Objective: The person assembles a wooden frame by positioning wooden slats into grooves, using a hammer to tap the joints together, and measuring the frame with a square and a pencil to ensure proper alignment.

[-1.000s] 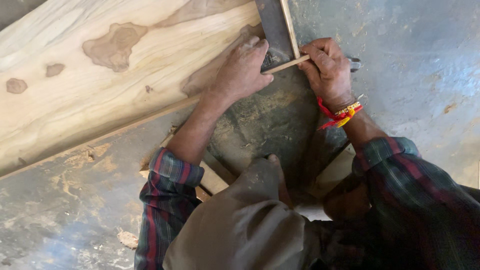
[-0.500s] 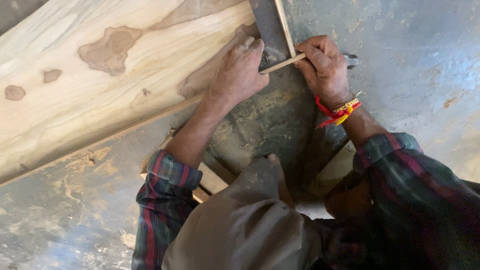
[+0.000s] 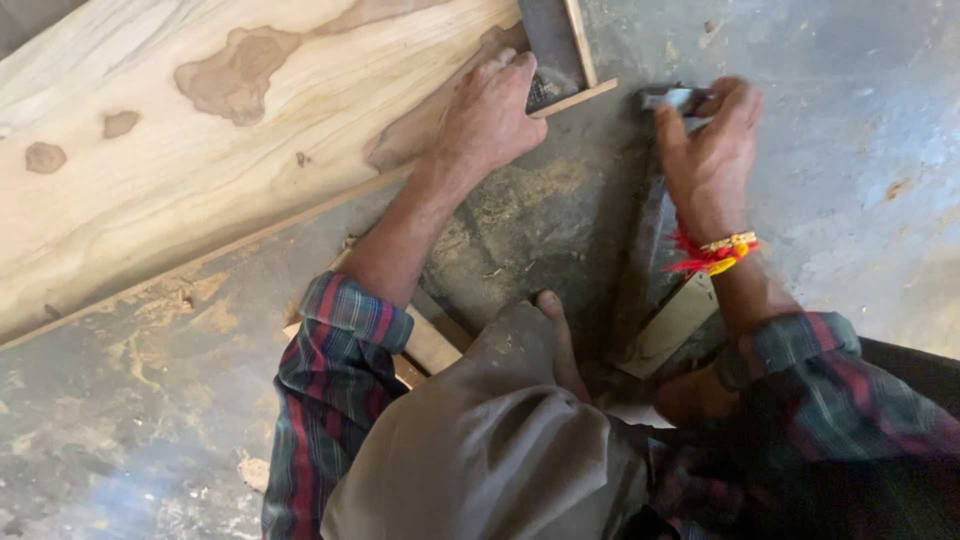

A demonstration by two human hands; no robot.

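I see a board [image 3: 200, 150] of pale, matt wood with brown grain patches, its face sawn smooth. The square [image 3: 552, 45] under my left hand [image 3: 490, 115] has a dull grey metal blade edged with a light wooden strip. The floor [image 3: 850, 180] is rough grey concrete, dusted with sawdust. My sleeve [image 3: 335, 370] is plaid woven cloth; the wrist thread [image 3: 715, 255] is red and yellow.

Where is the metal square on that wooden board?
In the head view, the metal square lies at the top centre, on the wooden board's right end, under the left hand's fingertips.
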